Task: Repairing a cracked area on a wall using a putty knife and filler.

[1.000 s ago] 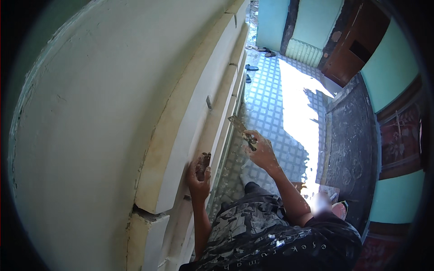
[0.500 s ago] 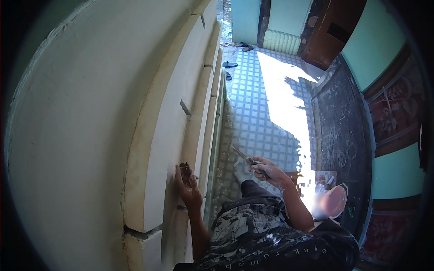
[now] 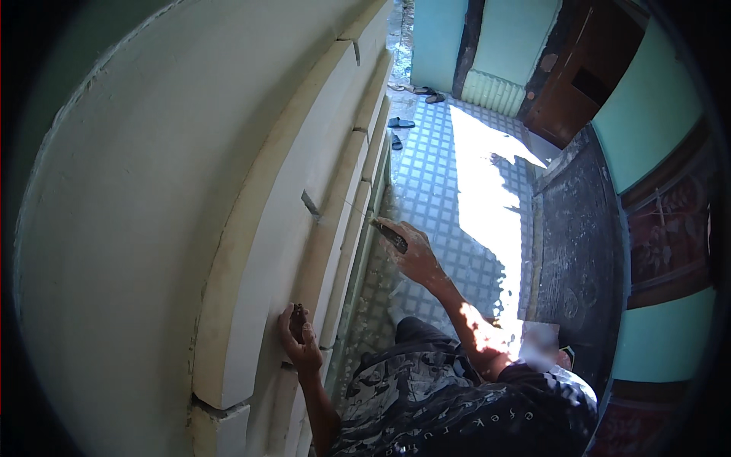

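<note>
My right hand [image 3: 415, 259] is closed around the dark handle of a narrow-bladed tool [image 3: 392, 239]. Its thin blade points left at the stepped cream wall moulding [image 3: 326, 228], close to a short dark gap [image 3: 310, 204] in it; whether the tip touches is too fine to tell. Lower down, my left hand [image 3: 301, 346] is beside the same moulding, fingers curled about a small dark brown piece [image 3: 298, 314] whose kind I cannot make out. Pale smears mark both hands.
A large plain wall [image 3: 137, 206] fills the left side. Patterned floor tiles [image 3: 426, 183] lie to the right, with sandals [image 3: 401, 123] farther off. A dark wooden surface [image 3: 571, 244] runs along the right, below a green wall [image 3: 647, 107]. A brown door [image 3: 586, 76] stands at the back.
My right hand has moved forward and left, bringing the tool's blade up to the moulding. The left hand still holds the brown piece beside the wall. The view has shifted slightly.
</note>
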Motion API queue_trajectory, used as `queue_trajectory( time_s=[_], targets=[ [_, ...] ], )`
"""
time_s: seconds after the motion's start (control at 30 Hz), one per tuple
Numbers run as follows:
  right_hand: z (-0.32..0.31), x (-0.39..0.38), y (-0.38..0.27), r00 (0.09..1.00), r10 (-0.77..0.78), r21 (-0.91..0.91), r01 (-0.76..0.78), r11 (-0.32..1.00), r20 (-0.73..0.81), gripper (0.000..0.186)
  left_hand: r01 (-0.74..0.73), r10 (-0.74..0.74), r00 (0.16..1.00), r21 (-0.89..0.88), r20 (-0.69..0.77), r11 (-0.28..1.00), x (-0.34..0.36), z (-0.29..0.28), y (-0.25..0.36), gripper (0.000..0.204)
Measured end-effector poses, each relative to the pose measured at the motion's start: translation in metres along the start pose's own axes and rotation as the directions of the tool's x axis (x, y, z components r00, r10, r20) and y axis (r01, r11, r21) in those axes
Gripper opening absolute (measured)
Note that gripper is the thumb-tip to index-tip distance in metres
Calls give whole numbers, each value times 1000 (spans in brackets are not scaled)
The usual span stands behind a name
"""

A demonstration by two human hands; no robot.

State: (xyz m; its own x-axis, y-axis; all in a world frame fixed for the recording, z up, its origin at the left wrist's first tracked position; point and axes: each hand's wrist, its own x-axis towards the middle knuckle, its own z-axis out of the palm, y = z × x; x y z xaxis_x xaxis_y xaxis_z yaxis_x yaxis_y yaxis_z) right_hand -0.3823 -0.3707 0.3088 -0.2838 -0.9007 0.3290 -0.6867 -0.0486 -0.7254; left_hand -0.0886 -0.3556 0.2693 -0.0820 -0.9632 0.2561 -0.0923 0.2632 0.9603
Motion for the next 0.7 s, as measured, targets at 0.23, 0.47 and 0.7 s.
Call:
queue_trajectory(
  time_s=[0.23,0.47,0.7],
  targets=[
    [-32,4,24,878,-48,370,-151,917,476,42,35,-44,992,-74,-117,997,4,19,15,52],
    [-82,-4,82,822,403,188,-505,842,403,32,112,-88,970,92,-227,989,46,78,42,46],
    [-102,1,146,694,583,411,-720,559,422,29,247,-247,967,13,58,969,76,150,40,12]
  ],
)
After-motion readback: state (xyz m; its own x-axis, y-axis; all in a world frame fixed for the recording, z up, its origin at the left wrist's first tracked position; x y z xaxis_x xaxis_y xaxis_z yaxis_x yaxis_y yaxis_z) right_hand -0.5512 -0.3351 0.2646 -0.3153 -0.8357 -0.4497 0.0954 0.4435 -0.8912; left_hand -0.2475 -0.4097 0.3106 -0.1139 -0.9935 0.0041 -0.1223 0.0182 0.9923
